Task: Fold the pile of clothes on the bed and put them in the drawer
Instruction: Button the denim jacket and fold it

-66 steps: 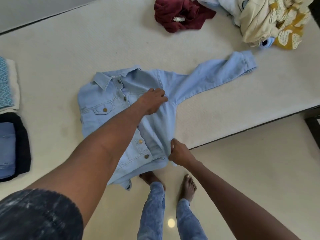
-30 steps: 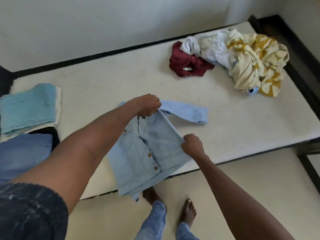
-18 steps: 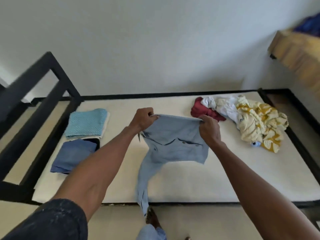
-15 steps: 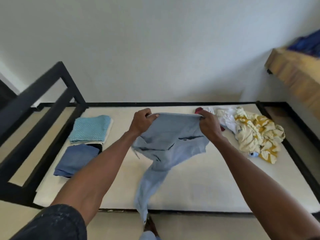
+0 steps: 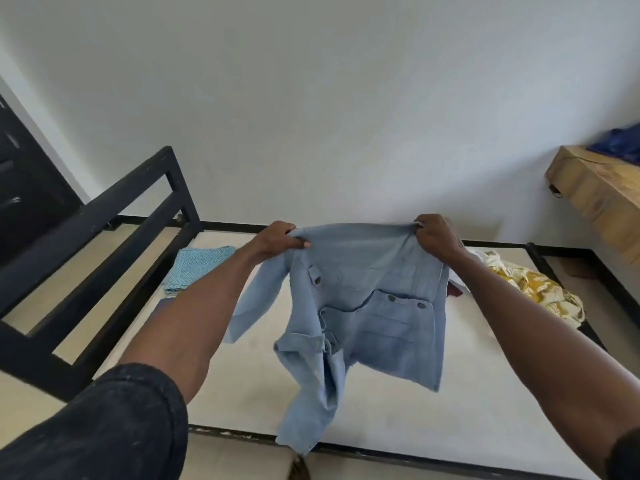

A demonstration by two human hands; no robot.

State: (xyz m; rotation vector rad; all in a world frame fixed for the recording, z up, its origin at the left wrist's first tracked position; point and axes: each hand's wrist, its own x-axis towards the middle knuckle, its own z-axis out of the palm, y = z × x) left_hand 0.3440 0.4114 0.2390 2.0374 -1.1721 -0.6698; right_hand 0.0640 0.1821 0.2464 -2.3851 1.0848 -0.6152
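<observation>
Both hands — left hand (image 5: 277, 239), right hand (image 5: 434, 237) — pinch jacket (image 5: 374, 306) top edge.

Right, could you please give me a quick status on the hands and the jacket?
Both hands, left and right, grip the jacket by its top edge. Jacket held up over the bed, one sleeve dangling. Nothing in the way.

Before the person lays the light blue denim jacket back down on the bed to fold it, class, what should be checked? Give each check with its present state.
1. Left hand grips the denim jacket at its top edge: ok.
2. Right hand grips the other top corner: ok.
3. Jacket hangs flat: not ok, one sleeve dangles bunched below.
4. Bare mattress lies under the jacket: ok.
5. Folded teal cloth sits apart at the left: ok.
6. Unfolded pile sits apart at the right: ok.
</observation>
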